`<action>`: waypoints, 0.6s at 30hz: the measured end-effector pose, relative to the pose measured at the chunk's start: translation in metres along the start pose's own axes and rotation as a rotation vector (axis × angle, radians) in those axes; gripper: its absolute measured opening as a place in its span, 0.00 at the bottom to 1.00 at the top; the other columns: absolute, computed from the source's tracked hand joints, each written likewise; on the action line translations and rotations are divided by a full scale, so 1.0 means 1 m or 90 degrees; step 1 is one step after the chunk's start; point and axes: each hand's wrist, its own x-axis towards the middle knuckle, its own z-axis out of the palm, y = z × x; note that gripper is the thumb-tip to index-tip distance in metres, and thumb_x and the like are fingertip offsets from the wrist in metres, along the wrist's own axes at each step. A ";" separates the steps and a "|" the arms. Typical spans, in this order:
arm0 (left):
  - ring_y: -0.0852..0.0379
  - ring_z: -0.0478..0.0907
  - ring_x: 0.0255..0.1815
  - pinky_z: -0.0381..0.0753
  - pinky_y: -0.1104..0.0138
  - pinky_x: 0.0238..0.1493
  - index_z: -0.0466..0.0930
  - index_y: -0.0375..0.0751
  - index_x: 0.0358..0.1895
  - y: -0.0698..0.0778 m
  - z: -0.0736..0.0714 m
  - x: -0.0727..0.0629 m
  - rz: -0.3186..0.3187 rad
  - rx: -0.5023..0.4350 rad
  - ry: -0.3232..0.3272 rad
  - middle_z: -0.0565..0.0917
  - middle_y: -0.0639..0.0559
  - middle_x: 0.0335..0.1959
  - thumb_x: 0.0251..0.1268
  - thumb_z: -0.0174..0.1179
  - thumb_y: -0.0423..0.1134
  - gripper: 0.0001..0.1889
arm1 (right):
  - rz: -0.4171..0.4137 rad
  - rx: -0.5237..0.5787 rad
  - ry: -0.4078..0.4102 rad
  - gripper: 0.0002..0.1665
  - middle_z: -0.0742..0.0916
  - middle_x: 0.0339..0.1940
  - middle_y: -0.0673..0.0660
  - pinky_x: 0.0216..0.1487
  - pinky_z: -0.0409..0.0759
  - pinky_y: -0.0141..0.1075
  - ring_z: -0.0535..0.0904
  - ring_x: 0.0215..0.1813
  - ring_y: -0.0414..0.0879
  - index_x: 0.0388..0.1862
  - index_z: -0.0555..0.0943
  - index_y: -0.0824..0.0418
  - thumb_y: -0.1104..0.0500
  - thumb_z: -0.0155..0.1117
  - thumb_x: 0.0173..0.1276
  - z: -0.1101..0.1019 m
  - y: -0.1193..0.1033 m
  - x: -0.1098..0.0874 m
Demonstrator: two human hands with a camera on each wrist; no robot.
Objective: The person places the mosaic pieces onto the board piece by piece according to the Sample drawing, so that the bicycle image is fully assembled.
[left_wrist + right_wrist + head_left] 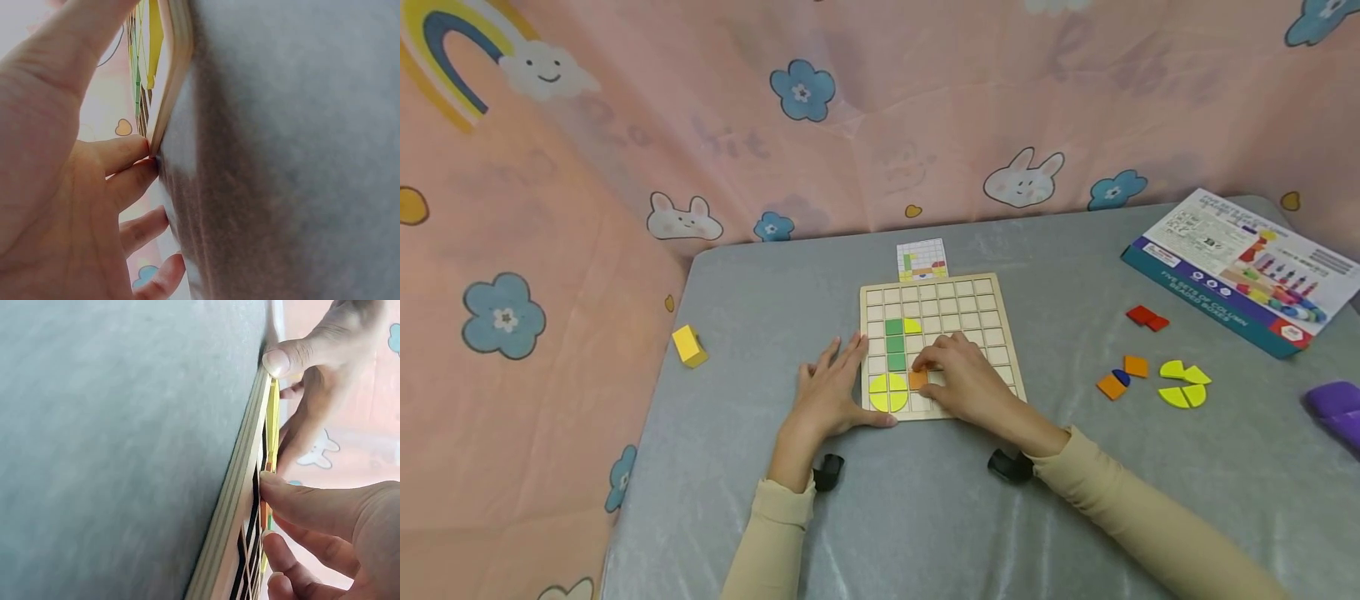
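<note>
A wooden grid board (951,306) lies on the grey cloth. My left hand (827,396) rests at its near left corner, fingers extended against the left edge and thumb along the front edge. With thumb and fingers, my right hand (970,385) pinches an orange square tile (917,381) at a lower cell of the board. Left of it, yellow quarter-circle tiles (888,392) form a full disc. Above the disc stands a column of green square tiles (895,344), with one yellow quarter-circle tile (912,326) beside the top one.
A pattern card (922,258) touches the board's far edge. To the right lie red tiles (1142,316), orange tiles (1136,366), a blue piece (1122,377) and yellow pieces (1174,397). A box (1217,308) and purple object (1337,404) are farther right; a yellow block (689,346) sits left.
</note>
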 end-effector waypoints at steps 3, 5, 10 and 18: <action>0.48 0.43 0.91 0.55 0.40 0.74 0.47 0.54 0.89 0.000 0.000 0.000 0.000 -0.001 -0.001 0.47 0.60 0.90 0.44 0.83 0.67 0.70 | 0.021 0.003 0.006 0.15 0.88 0.42 0.54 0.54 0.73 0.48 0.76 0.47 0.51 0.43 0.90 0.58 0.63 0.84 0.57 -0.006 0.004 -0.006; 0.48 0.42 0.91 0.54 0.40 0.75 0.47 0.54 0.89 0.000 0.000 0.000 0.000 -0.002 -0.002 0.47 0.61 0.90 0.44 0.83 0.66 0.71 | 0.030 -0.001 0.014 0.15 0.88 0.40 0.54 0.52 0.73 0.47 0.76 0.46 0.51 0.42 0.90 0.59 0.63 0.84 0.56 -0.012 0.010 -0.012; 0.48 0.41 0.91 0.53 0.40 0.75 0.46 0.54 0.89 0.001 -0.001 -0.002 0.001 -0.011 -0.001 0.46 0.61 0.90 0.44 0.84 0.65 0.71 | 0.082 0.007 0.012 0.15 0.88 0.44 0.58 0.53 0.76 0.50 0.77 0.49 0.54 0.44 0.89 0.61 0.62 0.83 0.59 -0.033 0.030 -0.033; 0.48 0.41 0.91 0.51 0.39 0.76 0.47 0.53 0.89 0.001 -0.001 -0.003 0.003 -0.020 -0.002 0.47 0.60 0.90 0.45 0.84 0.64 0.70 | 0.145 0.007 0.048 0.17 0.86 0.55 0.68 0.61 0.72 0.63 0.75 0.59 0.65 0.51 0.87 0.65 0.61 0.79 0.66 -0.062 0.071 -0.078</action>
